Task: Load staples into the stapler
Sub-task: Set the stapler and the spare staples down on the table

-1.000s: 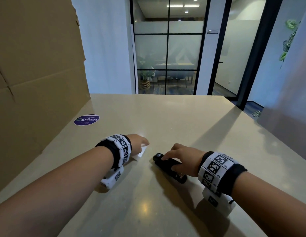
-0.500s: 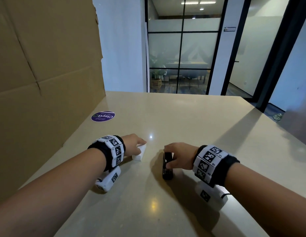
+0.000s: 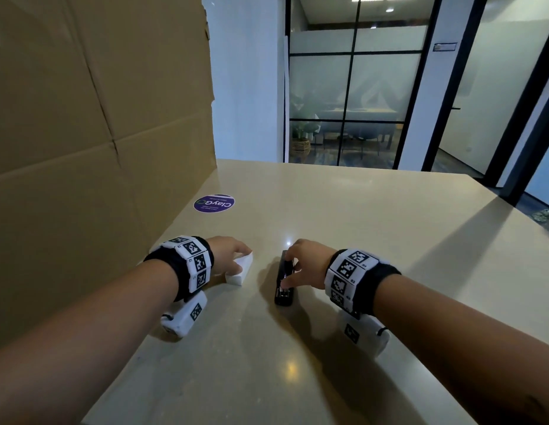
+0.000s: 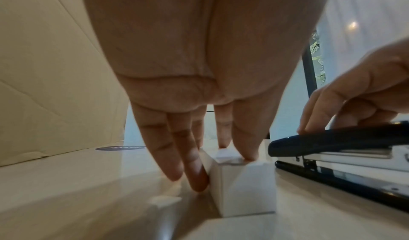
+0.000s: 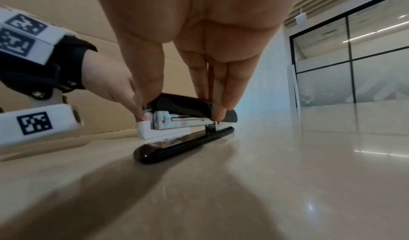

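A black stapler with a metal magazine lies on the beige table, long axis pointing away from me. My right hand grips its top cover from above, thumb on the left side and fingers on the right, as the right wrist view shows on the stapler. To its left sits a small white staple box. My left hand holds this box between thumb and fingers. The stapler lies just right of the box.
A tall cardboard sheet stands along the table's left side. A round purple sticker lies on the table beyond the left hand. Glass partitions and a dark door frame stand past the far edge.
The stapler has turned from a diagonal to pointing straight away from me under the right hand. The left hand stays on the white box. The head camera has swung left.
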Demonstrator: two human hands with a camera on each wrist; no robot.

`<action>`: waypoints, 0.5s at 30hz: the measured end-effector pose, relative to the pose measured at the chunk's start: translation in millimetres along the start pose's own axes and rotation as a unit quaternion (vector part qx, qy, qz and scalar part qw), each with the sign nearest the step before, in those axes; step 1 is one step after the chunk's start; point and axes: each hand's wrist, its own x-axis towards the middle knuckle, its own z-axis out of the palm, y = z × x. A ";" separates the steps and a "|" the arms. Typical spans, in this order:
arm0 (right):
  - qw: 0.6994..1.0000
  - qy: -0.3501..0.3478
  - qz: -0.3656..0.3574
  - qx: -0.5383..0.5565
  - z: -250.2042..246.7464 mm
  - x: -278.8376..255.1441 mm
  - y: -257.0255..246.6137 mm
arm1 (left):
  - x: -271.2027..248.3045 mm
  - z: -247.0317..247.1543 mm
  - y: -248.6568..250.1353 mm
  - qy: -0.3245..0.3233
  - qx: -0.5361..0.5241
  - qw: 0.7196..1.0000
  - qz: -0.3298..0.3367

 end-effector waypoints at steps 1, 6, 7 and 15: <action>1.000 0.001 -0.002 0.000 0.3 3.9 -4.8 | -1.4 -0.2 -4.3 0.002 -0.001 1.000 -0.005; 1.000 0.015 -0.016 0.007 3.4 20.3 -23.4 | -3.5 0.7 -21.2 0.015 -0.002 1.000 -0.019; 1.000 0.016 -0.019 0.006 3.9 22.2 -26.4 | -3.9 0.7 -23.1 0.014 -0.002 1.000 -0.019; 0.999 0.028 -0.022 -0.002 9.0 30.6 -40.9 | -0.4 3.7 -31.6 0.012 0.008 1.000 -0.013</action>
